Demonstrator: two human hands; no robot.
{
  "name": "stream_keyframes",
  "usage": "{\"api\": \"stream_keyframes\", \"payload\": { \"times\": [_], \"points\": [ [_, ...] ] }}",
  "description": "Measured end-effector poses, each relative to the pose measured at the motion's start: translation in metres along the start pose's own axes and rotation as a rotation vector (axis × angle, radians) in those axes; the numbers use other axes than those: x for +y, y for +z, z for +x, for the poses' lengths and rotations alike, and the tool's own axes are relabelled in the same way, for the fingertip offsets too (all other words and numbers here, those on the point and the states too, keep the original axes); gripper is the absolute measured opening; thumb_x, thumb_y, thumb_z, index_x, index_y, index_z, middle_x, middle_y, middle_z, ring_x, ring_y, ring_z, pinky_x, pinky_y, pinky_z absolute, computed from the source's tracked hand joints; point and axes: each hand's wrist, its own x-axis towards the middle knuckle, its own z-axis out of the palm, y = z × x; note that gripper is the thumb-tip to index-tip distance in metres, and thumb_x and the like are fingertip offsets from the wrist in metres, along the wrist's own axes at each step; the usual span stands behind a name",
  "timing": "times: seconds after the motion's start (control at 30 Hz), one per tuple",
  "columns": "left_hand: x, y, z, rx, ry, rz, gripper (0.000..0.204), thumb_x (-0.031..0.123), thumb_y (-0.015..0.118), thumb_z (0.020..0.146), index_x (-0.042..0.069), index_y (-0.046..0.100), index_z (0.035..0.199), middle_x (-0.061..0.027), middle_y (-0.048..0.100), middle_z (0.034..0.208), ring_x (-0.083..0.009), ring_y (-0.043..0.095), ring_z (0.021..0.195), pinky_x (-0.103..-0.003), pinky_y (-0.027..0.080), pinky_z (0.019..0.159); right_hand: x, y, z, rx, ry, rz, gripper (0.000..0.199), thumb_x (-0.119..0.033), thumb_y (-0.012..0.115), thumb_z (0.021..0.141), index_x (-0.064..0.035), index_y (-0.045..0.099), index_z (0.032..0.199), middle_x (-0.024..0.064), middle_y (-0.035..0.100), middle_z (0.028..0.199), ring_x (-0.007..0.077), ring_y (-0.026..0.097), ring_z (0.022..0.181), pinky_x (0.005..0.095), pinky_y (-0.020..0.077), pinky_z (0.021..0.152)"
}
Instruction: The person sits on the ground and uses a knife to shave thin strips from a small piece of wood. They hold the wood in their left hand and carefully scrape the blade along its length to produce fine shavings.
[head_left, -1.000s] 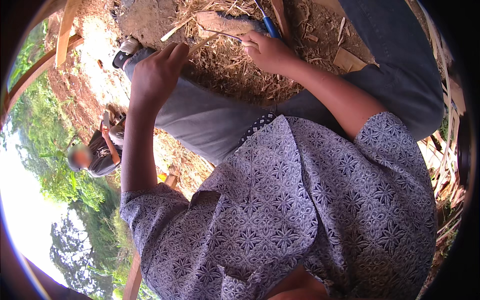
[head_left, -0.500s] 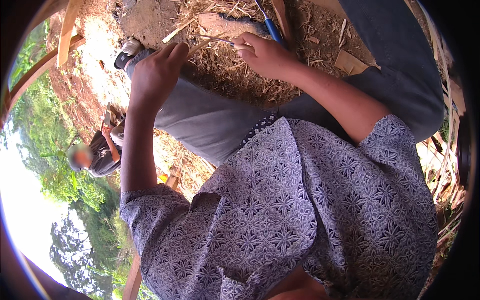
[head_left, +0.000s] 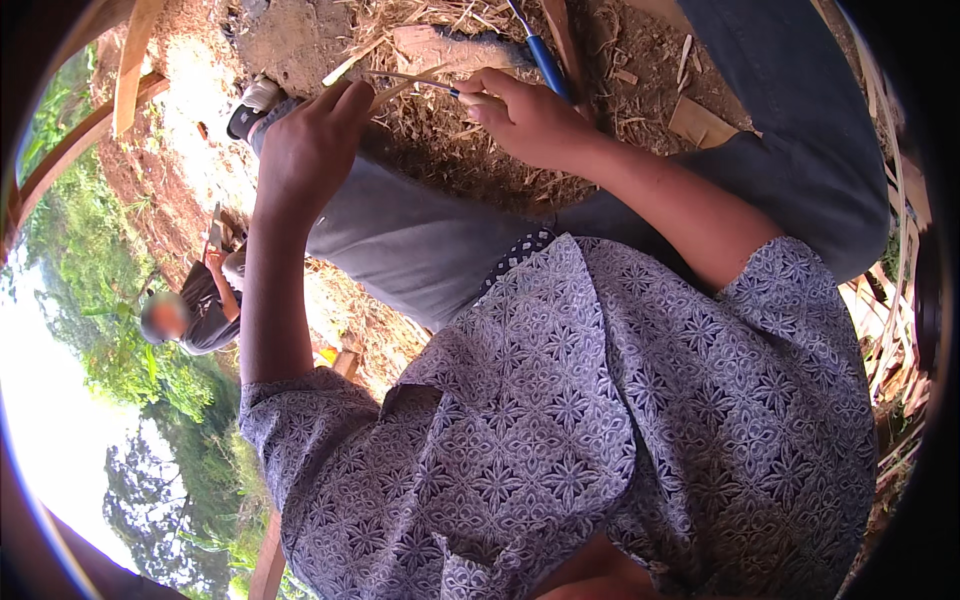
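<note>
My left hand (head_left: 318, 132) is closed around a thin strip of pale wood (head_left: 398, 92), whose free end points right. My right hand (head_left: 520, 115) grips a slim knife (head_left: 415, 80), its fingers wrapped over the handle. The narrow blade points left and crosses above the strip, close to my left fingers. Whether the blade touches the wood I cannot tell. Both hands are over my outstretched leg and the shaving-strewn ground.
A blue-handled tool (head_left: 544, 65) lies beyond my right hand, beside a partly charred wood block (head_left: 450, 48). A flat wood piece (head_left: 700, 124) is near my bent knee. Another person (head_left: 205, 305) sits off to the left, holding a blade. Split strips (head_left: 900, 340) pile up at the right.
My right hand has shifted slightly left, bringing the knife blade nearer my left hand. My left hand has barely moved.
</note>
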Motion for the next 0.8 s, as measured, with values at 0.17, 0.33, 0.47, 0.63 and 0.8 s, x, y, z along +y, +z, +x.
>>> {"api": "stream_keyframes", "payload": {
  "times": [0.17,0.33,0.47,0.63,0.8],
  "points": [
    [0.009,0.01,-0.002,0.13,-0.028,-0.144,0.013,0.01,0.068,0.091,0.01,0.055,0.093,-0.0098,0.065,0.086,-0.0366,0.069,0.075,-0.047,0.054,0.061,0.023,0.01,0.01,0.019,-0.009,-0.039,0.035,-0.026,0.059,0.105,-0.0109,0.057,0.137,0.0111,0.075,0.116,0.0252,0.075,0.1,0.0366,0.0566,0.086],
    [0.018,0.031,-0.007,0.264,-0.141,-0.303,0.015,0.007,0.069,0.087,0.007,0.054,0.084,-0.0118,0.065,0.076,-0.0359,0.069,0.067,-0.045,0.054,0.056,0.013,0.009,0.004,0.004,0.079,0.049,0.032,-0.023,0.059,0.106,-0.0135,0.057,0.136,0.0107,0.075,0.114,0.0243,0.075,0.093,0.0381,0.056,0.083],
    [0.018,0.04,-0.008,0.329,-0.205,-0.329,0.016,0.006,0.069,0.087,0.006,0.054,0.082,-0.0137,0.065,0.071,-0.034,0.069,0.063,-0.044,0.054,0.056,-0.023,0.004,-0.011,-0.048,-0.036,0.085,0.032,-0.025,0.059,0.107,-0.0125,0.057,0.136,0.0125,0.075,0.112,0.0262,0.075,0.097,0.037,0.0566,0.085],
    [0.02,0.043,-0.008,0.353,-0.245,-0.389,0.015,0.006,0.069,0.088,0.005,0.055,0.082,-0.0149,0.067,0.071,-0.0325,0.072,0.064,-0.041,0.055,0.057,0.003,0.012,0.005,0.015,-0.044,0.028,0.031,-0.024,0.059,0.106,-0.0108,0.057,0.135,0.0137,0.075,0.112,0.0257,0.075,0.096,0.0382,0.0562,0.082],
    [0.026,0.046,-0.008,0.377,-0.273,-0.432,0.016,0.007,0.07,0.087,0.005,0.055,0.082,-0.0147,0.068,0.071,-0.0312,0.073,0.065,-0.039,0.056,0.057,-0.004,0.012,-0.005,0.042,-0.021,-0.011,0.033,-0.024,0.057,0.106,-0.0135,0.056,0.137,0.0135,0.074,0.1,0.0255,0.073,0.082,0.0385,0.0547,0.073]
  ]
}}
